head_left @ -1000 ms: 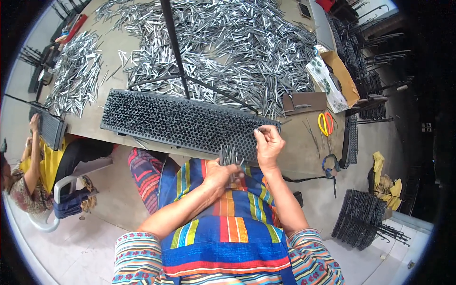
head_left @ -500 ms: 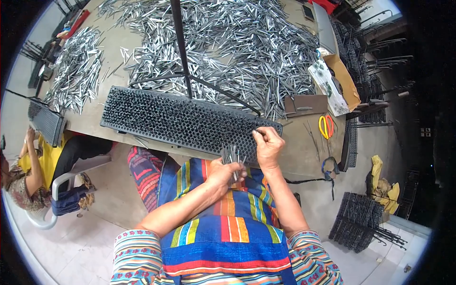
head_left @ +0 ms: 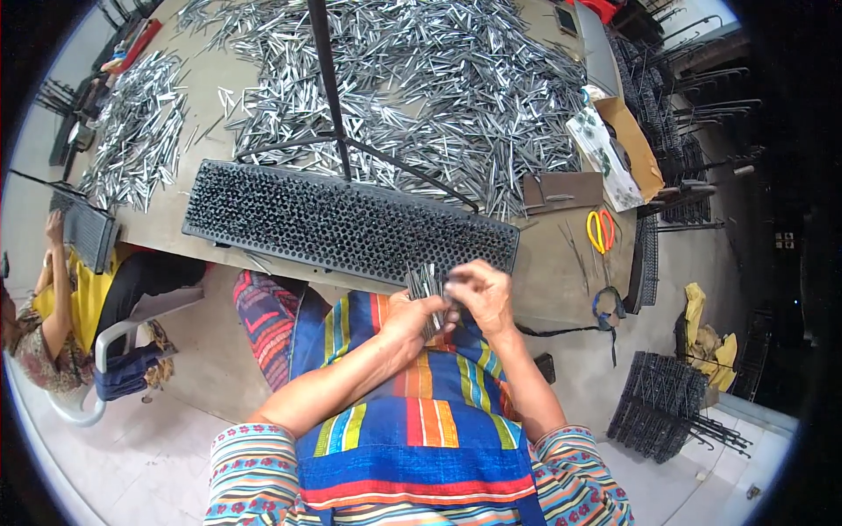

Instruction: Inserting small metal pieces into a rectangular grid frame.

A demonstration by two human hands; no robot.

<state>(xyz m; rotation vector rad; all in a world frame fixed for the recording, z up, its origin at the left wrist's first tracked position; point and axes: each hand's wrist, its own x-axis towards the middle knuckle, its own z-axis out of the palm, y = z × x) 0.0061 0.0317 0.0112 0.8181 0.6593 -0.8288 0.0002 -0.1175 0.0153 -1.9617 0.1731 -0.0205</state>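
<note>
My left hand [head_left: 410,317] is closed around a bundle of thin grey metal sticks [head_left: 424,282], their ends pointing up past the thumb. Close beside the bundle is my right hand [head_left: 486,296], its fingertips pinched and slightly blurred; what they hold cannot be made out. Just beyond both hands, along the table's near edge, lies a long black rack [head_left: 351,223] full of round holes. Many holes toward its left and middle have dark stick ends standing in them; the right end shows barer holes. A black rod [head_left: 326,79] with branching arms rises from the rack.
Large heaps of metal sticks [head_left: 421,96] cover the far table [head_left: 209,140]. To the right are yellow-and-orange-handled scissors [head_left: 602,231], a brown flat piece [head_left: 563,192] and an open cardboard box [head_left: 633,149]. A co-worker [head_left: 61,307] sits at left by another rack [head_left: 89,231]. Black racks [head_left: 658,405] stand lower right.
My right hand has moved from the rack's right end toward me and left, to the bundle. My left hand keeps its hold. The co-worker's hand has risen along the other rack.
</note>
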